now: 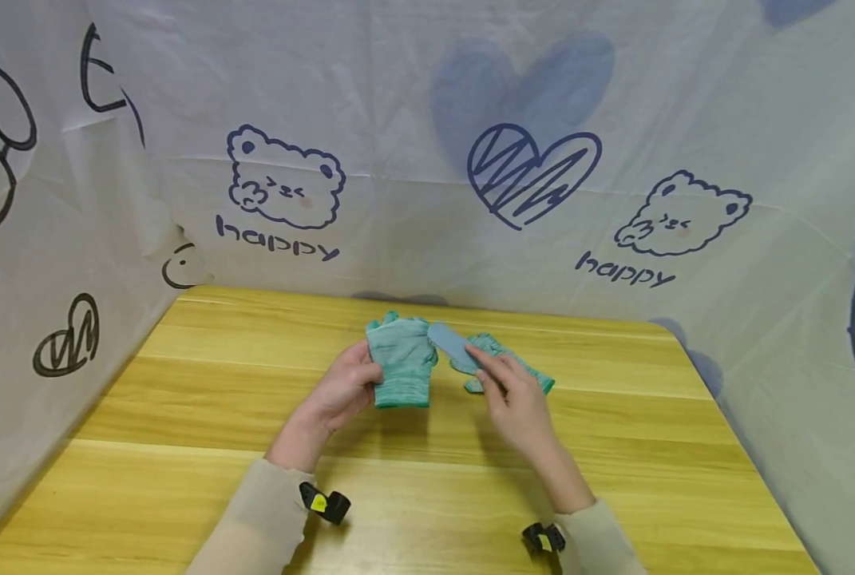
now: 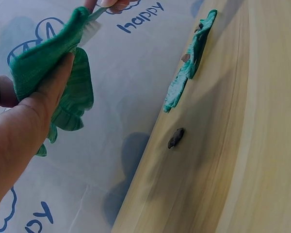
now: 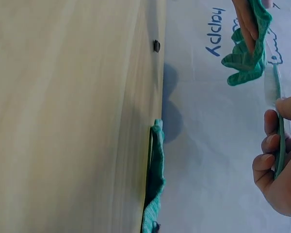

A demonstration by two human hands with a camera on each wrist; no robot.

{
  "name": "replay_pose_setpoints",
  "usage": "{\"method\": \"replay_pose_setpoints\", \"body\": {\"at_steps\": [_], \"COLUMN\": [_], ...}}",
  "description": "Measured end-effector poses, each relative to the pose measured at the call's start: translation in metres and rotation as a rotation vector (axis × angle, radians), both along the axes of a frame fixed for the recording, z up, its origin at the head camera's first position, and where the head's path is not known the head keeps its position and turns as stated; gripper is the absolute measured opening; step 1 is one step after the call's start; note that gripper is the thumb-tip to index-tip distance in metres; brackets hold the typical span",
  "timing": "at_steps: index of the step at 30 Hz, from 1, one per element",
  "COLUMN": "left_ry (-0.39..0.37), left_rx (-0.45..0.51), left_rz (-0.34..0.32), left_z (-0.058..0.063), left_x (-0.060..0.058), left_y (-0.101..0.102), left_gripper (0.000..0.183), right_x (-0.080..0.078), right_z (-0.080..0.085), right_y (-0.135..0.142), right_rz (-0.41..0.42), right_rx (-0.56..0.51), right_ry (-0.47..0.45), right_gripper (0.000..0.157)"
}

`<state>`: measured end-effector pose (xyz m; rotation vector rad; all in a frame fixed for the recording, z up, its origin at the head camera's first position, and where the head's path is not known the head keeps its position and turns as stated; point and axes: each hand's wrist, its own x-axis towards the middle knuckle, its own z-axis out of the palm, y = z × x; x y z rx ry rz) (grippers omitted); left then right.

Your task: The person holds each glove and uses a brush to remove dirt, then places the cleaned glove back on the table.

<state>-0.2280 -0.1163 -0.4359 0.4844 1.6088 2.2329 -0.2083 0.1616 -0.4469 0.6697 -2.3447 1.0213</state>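
Note:
My left hand [image 1: 346, 386] grips a green knitted glove [image 1: 402, 363] at its side, the thumb in front. The glove is raised off the table, its cuff downward and its fingers at the top. In my right hand [image 1: 516, 397] is a brush [image 1: 450, 344] with a flat light-blue back. Its pale bristles [image 3: 271, 85] face the raised glove in the right wrist view, close beside it; contact cannot be told. Behind the right hand a second green glove [image 1: 538, 377] lies on the table, partly hidden. Small dark and pale bits lie on it in the left wrist view.
A small dark lump [image 2: 175, 138] sits on the wooden table [image 1: 255, 495], near its far edge. White cloth [image 1: 398, 120] printed with bears and hearts hangs behind the table and at both sides.

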Motion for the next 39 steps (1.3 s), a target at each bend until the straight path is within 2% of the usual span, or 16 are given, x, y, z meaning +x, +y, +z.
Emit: {"method": "replay_pose_setpoints", "body": {"at_steps": [5, 8, 13, 19, 27, 39], "left_ry": [-0.014, -0.017, -0.022, -0.010, -0.005, -0.029], "left_rx": [-0.002, 0.001, 0.009, 0.020, 0.087, 0.097], "left_rz": [0.001, -0.004, 0.000, 0.004, -0.040, -0.088], "left_z": [0.002, 0.002, 0.002, -0.001, 0.000, 0.006], "left_x": [0.001, 0.001, 0.001, 0.001, 0.002, 0.010], "left_y": [0.000, 0.000, 0.001, 0.002, 0.010, 0.020], "left_gripper": [0.078, 0.076, 0.070, 0.075, 0.075, 0.075], "right_x": [-0.003, -0.003, -0.003, 0.001, 0.011, 0.022], "right_z": [0.003, 0.007, 0.012, 0.012, 0.010, 0.006], "right_y": [0.011, 0.015, 0.014, 0.006, -0.008, -0.031], "right_rz": [-0.109, -0.117, -0.087, -0.031, 0.054, 0.151], "right_rx": [-0.090, -0.129, -0.137, -0.146, -0.112, -0.055], "right_ry": [-0.047, -0.071, -0.114, -0.135, -0.125, -0.042], "right_gripper": [0.042, 0.043, 0.047, 0.044, 0.034, 0.025]}}
